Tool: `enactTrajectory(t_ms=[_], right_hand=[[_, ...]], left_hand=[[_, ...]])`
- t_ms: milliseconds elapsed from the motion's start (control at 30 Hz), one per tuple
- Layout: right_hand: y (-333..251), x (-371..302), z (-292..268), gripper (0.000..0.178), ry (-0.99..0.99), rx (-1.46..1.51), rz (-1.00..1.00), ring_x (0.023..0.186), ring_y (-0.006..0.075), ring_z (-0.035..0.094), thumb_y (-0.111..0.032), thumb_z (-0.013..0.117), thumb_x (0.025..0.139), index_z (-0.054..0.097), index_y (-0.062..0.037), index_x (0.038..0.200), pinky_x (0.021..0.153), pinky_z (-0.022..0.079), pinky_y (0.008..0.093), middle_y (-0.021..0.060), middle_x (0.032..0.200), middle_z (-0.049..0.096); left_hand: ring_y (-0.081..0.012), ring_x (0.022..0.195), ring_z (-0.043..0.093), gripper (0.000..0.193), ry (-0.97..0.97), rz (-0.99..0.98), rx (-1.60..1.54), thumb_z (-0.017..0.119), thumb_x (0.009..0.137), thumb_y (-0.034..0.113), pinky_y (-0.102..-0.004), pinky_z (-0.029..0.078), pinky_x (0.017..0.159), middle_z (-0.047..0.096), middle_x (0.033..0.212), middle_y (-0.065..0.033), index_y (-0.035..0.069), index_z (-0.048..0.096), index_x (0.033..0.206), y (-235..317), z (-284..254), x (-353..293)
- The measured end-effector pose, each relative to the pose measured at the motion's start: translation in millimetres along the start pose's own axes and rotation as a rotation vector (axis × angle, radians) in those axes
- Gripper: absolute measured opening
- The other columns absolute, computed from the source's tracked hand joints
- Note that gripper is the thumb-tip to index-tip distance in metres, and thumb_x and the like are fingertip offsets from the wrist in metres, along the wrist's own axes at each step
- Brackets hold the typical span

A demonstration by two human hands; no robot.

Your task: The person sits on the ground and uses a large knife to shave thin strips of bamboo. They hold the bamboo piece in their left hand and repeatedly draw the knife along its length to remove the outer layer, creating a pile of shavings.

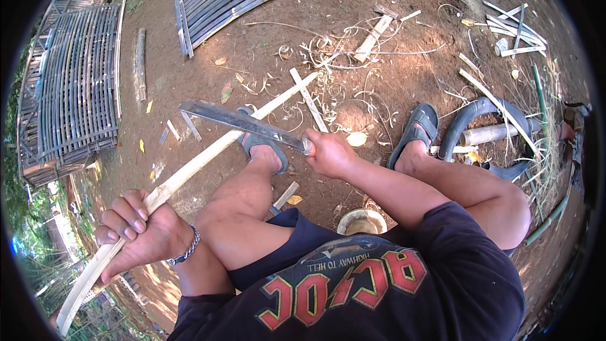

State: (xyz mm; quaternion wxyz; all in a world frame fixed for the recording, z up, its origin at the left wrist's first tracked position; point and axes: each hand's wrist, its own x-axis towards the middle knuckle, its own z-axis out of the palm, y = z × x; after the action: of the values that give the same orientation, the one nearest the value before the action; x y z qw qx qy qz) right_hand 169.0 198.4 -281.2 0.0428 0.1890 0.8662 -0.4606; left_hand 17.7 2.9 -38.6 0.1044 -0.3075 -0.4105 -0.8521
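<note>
The fingers (129, 215) of the left hand (142, 233) are wrapped tight around the near part of a long bamboo strip (208, 155), which is held slanting up and away across the left knee toward the ground ahead. The right hand (328, 151) is clenched on the handle of a long knife (243, 123); its blade lies across the strip, apparently touching it near the left sandal (265, 148).

Judged step: shaving the strip. For a clean cut the blade is best kept at a shallow angle and driven away from the body, with the holding hand kept well behind the edge, as it is now. The strip is best steadied against the knee so it cannot twist.

Around the feet, curled shavings (328, 57) and offcuts are scattered on the bare earth. Woven bamboo panels (76, 88) lie at the left and top, and a bamboo tube (489, 134) rests by the right sandal (416, 129).
</note>
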Motion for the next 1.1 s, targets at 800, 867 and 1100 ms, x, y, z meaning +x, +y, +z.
enactTrajectory(t_ms=[800,867,1100], right_hand=[[85.0,22.0,-7.0,0.033,-0.075,0.009,0.352,0.097,0.0380,0.065,-0.016,0.062,0.083,0.055,-0.0061,0.113,0.088,0.051,0.0467,0.0221,0.099,0.067],[124.2,28.3,-2.6,0.028,0.024,-0.031,0.462,0.095,0.0414,0.065,-0.017,0.062,0.082,0.056,-0.0055,0.107,0.085,0.051,0.0479,0.0243,0.095,0.067],[85.5,17.0,-22.4,0.033,-0.124,0.016,0.294,0.098,0.0410,0.064,-0.020,0.060,0.084,0.055,-0.0045,0.113,0.088,0.049,0.0481,0.0242,0.101,0.066]], left_hand=[[-0.0066,0.045,0.037,0.065,-0.037,-0.006,-0.007,0.059,0.077,0.076,-0.0205,0.028,0.047,0.037,0.053,0.0045,0.012,0.053,0.073,-4.3,9.9,9.6],[-0.0066,0.045,0.036,0.065,-0.025,-0.009,-0.003,0.059,0.076,0.076,-0.0203,0.028,0.046,0.037,0.053,0.0047,0.012,0.052,0.072,-5.9,9.8,11.5],[-0.0060,0.045,0.038,0.059,-0.015,-0.013,0.001,0.072,0.071,0.068,-0.0203,0.028,0.045,0.040,0.052,0.0049,0.012,0.052,0.070,-7.3,10.3,7.6]])
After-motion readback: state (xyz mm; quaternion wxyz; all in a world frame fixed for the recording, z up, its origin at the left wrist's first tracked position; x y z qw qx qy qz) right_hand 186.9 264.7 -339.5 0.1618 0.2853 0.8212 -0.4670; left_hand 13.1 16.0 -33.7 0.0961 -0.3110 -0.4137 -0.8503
